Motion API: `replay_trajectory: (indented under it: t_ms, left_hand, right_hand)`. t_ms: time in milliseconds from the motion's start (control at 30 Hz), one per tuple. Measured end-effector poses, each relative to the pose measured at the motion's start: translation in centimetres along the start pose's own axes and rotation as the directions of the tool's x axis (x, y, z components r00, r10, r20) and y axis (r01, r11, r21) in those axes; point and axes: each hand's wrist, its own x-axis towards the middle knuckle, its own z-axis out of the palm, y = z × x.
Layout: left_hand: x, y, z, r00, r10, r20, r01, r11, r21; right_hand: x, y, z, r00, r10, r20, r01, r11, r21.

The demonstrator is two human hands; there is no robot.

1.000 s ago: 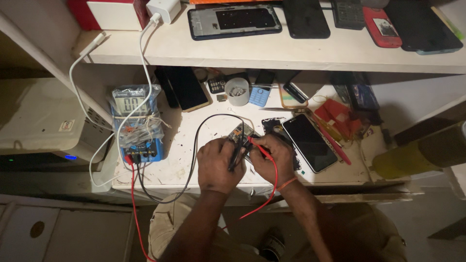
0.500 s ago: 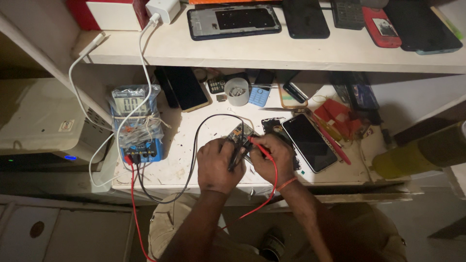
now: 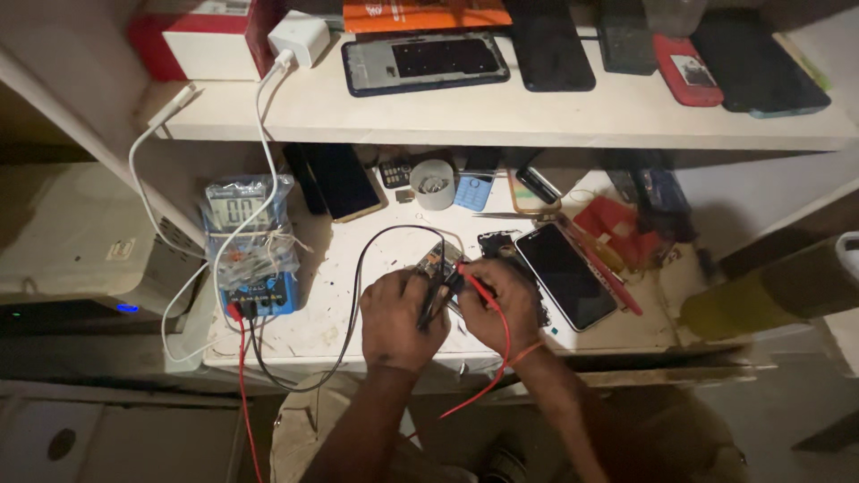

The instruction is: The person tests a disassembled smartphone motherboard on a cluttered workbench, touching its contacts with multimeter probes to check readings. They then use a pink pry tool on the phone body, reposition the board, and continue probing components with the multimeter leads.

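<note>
Probing is under way — the left hand (image 3: pixel 401 320) is gripping the black probe (image 3: pixel 436 300) and the right hand (image 3: pixel 501 304) the red probe (image 3: pixel 474 279), both closed, on the small circuit board (image 3: pixel 436 261) at bench (image 3: pixel 340 304) centre, with the multimeter (image 3: pixel 249 246) standing at 9 o'clock.

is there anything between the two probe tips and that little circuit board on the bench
Nothing visible. The left hand holds the black probe and the right hand the red probe, both angled onto the small circuit board. The exact contact points are too small to tell.
</note>
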Motion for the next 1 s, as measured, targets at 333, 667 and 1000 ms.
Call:
replay_trajectory:
  t_ms: [333,667,1000]
  left_hand:
    - [0.3,0.6,0.4,0.999,0.024,-0.025,-0.024,1.000,-0.020]
    - [1.6,4.0,1.1,0.995,0.086,-0.052,-0.086,0.996,-0.007]
    - [1.9,4.5,0.5,0.996,0.036,-0.081,-0.044,0.994,-0.099]
  right_hand:
    - [0.8,-1.0,-1.0,0.990,-0.134,-0.039,0.132,0.990,-0.056]
    - [1.1,-0.3,-4.0,0.998,0.055,-0.004,-0.055,0.997,0.049]
    - [1.1,-0.1,-3.9,0.975,-0.169,-0.145,0.158,0.984,-0.080]
